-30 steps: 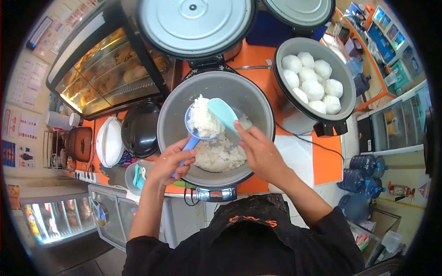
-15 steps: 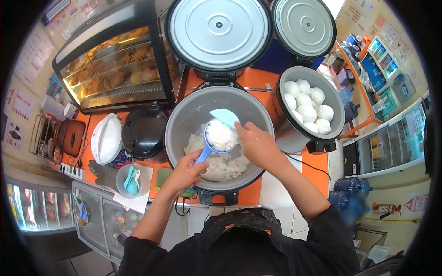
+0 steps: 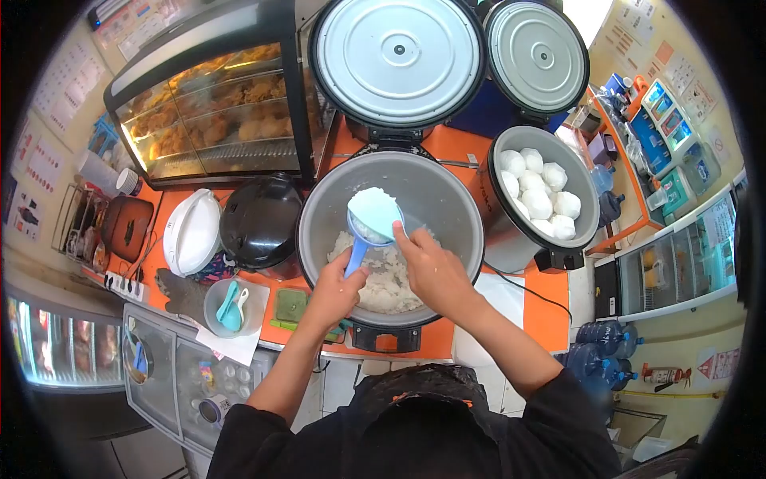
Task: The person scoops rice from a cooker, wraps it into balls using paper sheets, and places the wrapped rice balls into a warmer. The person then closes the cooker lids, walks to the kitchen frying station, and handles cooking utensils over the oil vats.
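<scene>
My left hand (image 3: pixel 335 289) is closed around the handle of a blue rice scoop (image 3: pixel 357 257), raised above the open rice cooker (image 3: pixel 451 211). White rice fills the scoop's bowl and shows at its far edge. In my right hand (image 3: pixel 435 275) is a pale turquoise rice paddle (image 3: pixel 380 214), its blade lying across the top of the scooped rice and hiding much of it. Below both hands, loose cooked rice (image 3: pixel 391 287) covers part of the pot's bottom. A few grains cling to my right hand.
To the right stands a second open cooker (image 3: pixel 501 144) with several wrapped white balls (image 3: pixel 538 203). Lids (image 3: pixel 399 52) rise behind. At left are a black cooker (image 3: pixel 262 227), a bowl with spoons (image 3: pixel 219 299) and a glass case of fried food (image 3: pixel 215 120). A cable (image 3: pixel 535 297) crosses the counter.
The paddle has moved from the scoop's far right edge to lie over its rice. Both hands have come closer together, and the view has shifted slightly.
</scene>
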Available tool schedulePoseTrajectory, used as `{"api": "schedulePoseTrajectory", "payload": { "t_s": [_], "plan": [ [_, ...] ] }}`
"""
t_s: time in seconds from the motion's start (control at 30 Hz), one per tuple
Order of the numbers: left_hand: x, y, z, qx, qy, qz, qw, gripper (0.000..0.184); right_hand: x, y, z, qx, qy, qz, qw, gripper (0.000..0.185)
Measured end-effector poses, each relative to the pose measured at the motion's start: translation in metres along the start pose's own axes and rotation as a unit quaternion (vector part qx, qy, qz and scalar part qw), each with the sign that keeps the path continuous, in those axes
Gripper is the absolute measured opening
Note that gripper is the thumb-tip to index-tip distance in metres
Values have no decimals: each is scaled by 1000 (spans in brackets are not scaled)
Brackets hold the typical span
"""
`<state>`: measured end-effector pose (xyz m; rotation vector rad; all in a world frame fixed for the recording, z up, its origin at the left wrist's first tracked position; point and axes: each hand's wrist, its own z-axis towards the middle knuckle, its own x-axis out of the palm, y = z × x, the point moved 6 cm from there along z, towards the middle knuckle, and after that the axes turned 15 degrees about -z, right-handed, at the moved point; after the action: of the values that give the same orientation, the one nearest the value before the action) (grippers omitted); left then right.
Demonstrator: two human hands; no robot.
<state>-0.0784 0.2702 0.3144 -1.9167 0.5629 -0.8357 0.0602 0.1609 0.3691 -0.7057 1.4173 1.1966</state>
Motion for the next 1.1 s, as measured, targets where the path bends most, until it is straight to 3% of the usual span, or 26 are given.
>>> {"api": "schedulePoseTrajectory", "payload": {
  "t_s": [0.17, 0.27, 0.37, 0.5, 0.63, 0.8, 0.93, 1.03, 1.07, 1.1],
  "plan": [
    [-6, 1, -17, -13, 7, 13, 1000, 46, 15, -44, 32, -6, -2, -58, 998, 46],
    [-3, -7, -29, 2, 6, -15, 1000, 45, -5, -56, 26, -14, -69, 12, 997, 47],
    [-1, -6, -27, 18, -15, -43, 999, 49, -34, -23, 1, -7, -114, 88, 990, 46],
    [5, 7, -20, 36, -17, -14, 999, 50, 16, 12, -24, -53, -78, 70, 993, 54],
    [18, 0, -28, 42, -18, -20, 999, 48, 3, 6, -28, -55, -41, 54, 996, 54],
    [31, 2, -45, 30, -18, -29, 999, 50, -14, -22, -28, -49, -89, 36, 994, 50],
    [59, 1, -70, 43, -21, -38, 998, 50, -38, -68, -37, -11, -153, 108, 982, 45],
    [85, 8, -79, 52, -25, -40, 998, 50, -52, -54, -83, -82, -219, 92, 968, 46],
    [95, 11, -80, 52, -27, -36, 998, 50, -38, -50, -95, -39, -126, 53, 990, 47],
    [103, 16, -82, 45, -25, -35, 998, 51, -39, -62, -105, -39, -134, 79, 987, 48]
  ]
}}
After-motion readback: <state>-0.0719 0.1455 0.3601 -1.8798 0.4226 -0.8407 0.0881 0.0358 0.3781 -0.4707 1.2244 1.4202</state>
